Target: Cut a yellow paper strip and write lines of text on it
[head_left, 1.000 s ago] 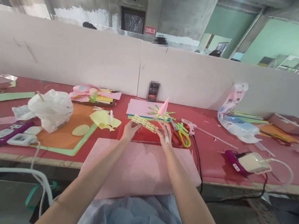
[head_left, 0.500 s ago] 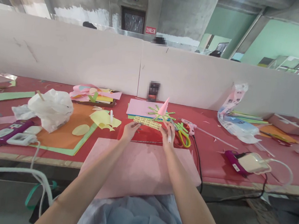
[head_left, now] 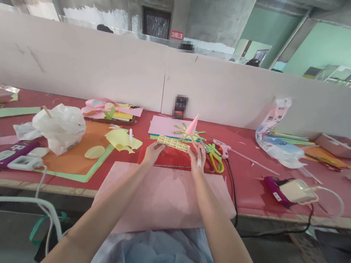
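A yellow paper strip [head_left: 173, 143] covered in dark handwriting is stretched between my two hands. My left hand [head_left: 152, 152] pinches its left end. At the other end, my right hand [head_left: 198, 154] grips the strip and also has a white pen [head_left: 199, 163] lying in it, pointing down toward the wrist. Just beyond the strip stands a pink paper cone [head_left: 192, 125] with green paper strips [head_left: 180, 130] spreading from its base. Below my hands lies a pink sheet [head_left: 169, 197] at the table's front edge.
Right of my hands are scissors with yellow-green handles [head_left: 218, 164] and a pink glue gun [head_left: 222, 148] with a black cord. To the left are yellow paper scraps [head_left: 121, 140], a crumpled white plastic bag [head_left: 61, 124] and a purple power strip [head_left: 12, 155]. A white partition [head_left: 107, 67] closes the back.
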Action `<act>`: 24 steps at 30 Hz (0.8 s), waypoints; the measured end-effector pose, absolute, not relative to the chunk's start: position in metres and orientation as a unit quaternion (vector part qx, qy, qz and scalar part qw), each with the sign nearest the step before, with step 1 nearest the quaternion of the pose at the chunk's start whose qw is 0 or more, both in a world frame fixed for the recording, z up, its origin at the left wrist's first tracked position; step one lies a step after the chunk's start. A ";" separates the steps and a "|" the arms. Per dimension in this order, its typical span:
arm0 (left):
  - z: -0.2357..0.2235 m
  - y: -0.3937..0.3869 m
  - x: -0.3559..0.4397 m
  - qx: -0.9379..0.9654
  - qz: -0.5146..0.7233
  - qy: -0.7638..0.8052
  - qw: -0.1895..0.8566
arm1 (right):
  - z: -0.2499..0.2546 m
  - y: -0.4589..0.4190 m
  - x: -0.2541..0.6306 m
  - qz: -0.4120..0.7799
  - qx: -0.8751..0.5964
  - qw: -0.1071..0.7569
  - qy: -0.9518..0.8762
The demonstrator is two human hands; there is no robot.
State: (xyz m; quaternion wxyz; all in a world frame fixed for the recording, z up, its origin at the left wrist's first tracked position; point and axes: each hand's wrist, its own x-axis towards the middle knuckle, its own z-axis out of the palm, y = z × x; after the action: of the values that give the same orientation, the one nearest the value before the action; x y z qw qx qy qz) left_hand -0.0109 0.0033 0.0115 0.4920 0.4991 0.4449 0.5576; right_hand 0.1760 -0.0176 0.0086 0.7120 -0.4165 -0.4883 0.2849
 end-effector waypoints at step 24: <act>0.005 0.007 -0.011 0.527 0.545 0.422 0.498 | 0.003 -0.014 0.180 0.276 -0.406 0.741 -0.458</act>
State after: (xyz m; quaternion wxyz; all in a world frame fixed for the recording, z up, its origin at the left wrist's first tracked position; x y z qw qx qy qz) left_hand -0.0114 0.0068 0.0053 0.4981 0.5267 0.4219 0.5445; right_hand 0.1797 -0.0143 0.0034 0.7410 -0.4061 -0.4578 0.2765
